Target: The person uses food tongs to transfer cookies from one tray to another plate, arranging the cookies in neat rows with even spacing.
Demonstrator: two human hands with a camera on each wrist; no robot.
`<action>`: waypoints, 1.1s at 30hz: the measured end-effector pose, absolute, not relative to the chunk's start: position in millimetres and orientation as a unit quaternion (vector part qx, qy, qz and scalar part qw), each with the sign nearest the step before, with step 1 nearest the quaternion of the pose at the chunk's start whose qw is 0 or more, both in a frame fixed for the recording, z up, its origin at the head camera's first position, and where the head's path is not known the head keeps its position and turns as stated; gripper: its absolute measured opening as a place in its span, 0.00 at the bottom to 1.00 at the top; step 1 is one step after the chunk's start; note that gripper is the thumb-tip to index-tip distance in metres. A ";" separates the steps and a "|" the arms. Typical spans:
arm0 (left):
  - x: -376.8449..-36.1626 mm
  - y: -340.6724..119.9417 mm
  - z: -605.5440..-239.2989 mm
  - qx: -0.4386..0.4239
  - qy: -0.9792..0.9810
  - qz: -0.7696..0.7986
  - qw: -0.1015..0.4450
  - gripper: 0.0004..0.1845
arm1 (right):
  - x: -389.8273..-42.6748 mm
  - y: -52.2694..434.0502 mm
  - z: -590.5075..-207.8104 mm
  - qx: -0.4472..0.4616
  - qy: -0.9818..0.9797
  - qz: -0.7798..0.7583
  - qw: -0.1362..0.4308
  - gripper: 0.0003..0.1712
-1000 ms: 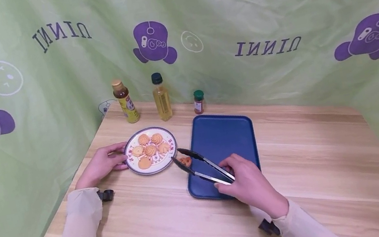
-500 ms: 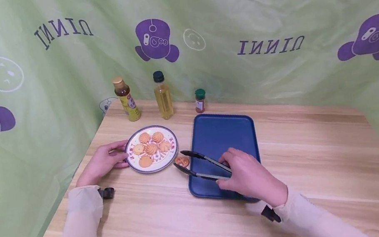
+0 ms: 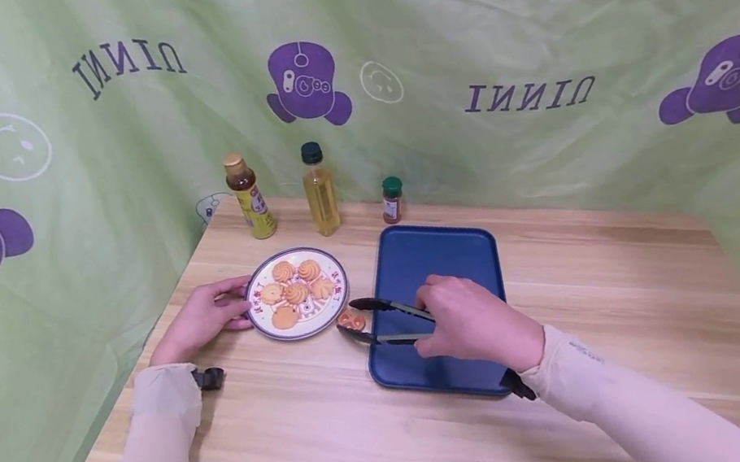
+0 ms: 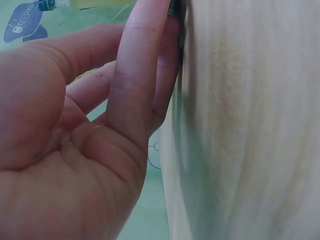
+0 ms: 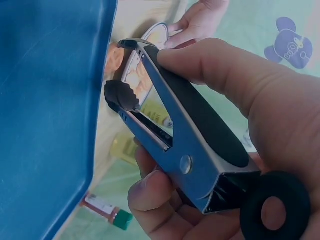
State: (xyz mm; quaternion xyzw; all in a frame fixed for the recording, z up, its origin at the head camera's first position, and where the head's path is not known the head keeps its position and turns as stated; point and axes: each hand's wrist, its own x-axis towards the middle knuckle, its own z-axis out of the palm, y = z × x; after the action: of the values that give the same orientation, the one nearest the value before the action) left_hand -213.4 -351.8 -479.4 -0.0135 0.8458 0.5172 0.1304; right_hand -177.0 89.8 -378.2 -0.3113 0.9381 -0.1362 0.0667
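In the head view my left hand [image 3: 202, 320] holds the left rim of a round, blue-edged plate [image 3: 268, 325] that bears several cookies [image 3: 295, 294]. The left wrist view has my fingers [image 4: 132, 75] at the plate's edge, with the plate mostly hidden. My right hand [image 3: 479, 323] grips a pair of black-tipped metal tongs [image 5: 165, 120] around the handles, above a blue tray [image 3: 433, 253]. Their spread tips lie on either side of a pretzel-shaped cookie [image 3: 350, 319], between the plate and the tray's left edge. Whether both tips touch the cookie I cannot tell.
Behind the plate stand a brown-capped sauce bottle [image 3: 250, 198] and a bottle of yellow oil [image 3: 320, 190]. A small green-capped spice jar [image 3: 392, 201] is behind the tray. The wooden table [image 3: 610, 288] backs onto a green printed curtain [image 3: 523, 6].
The pretzel-shaped cookie has shifted a little left, from the tray's edge toward the plate. My right hand and the tongs have moved slightly left and forward. The left hand stays on the plate.
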 end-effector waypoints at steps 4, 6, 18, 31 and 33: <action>-213.3 -353.5 -477.8 -0.012 0.849 0.512 0.132 0.33 | -176.1 88.2 -376.5 -0.307 0.939 -0.141 0.070 0.24; -212.6 -353.9 -477.6 -0.012 0.850 0.510 0.133 0.33 | -175.2 87.2 -377.0 -0.303 0.939 -0.143 0.077 0.24; -210.4 -351.5 -476.4 -0.012 0.848 0.515 0.124 0.32 | -170.0 83.9 -385.0 -0.304 0.940 -0.143 0.059 0.24; -209.9 -352.0 -474.5 -0.018 0.851 0.511 0.122 0.33 | -165.7 88.3 -375.4 -0.295 0.938 -0.161 0.081 0.22; -210.2 -351.9 -475.4 -0.020 0.849 0.514 0.125 0.33 | -163.6 87.9 -374.9 -0.294 0.938 -0.162 0.085 0.23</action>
State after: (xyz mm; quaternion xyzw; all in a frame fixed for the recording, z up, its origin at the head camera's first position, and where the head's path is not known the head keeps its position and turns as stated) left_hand -210.2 -351.9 -475.4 -0.0203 0.8485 0.5139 0.1247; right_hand -163.6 87.9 -374.9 -0.2942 0.9380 -0.1625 0.0849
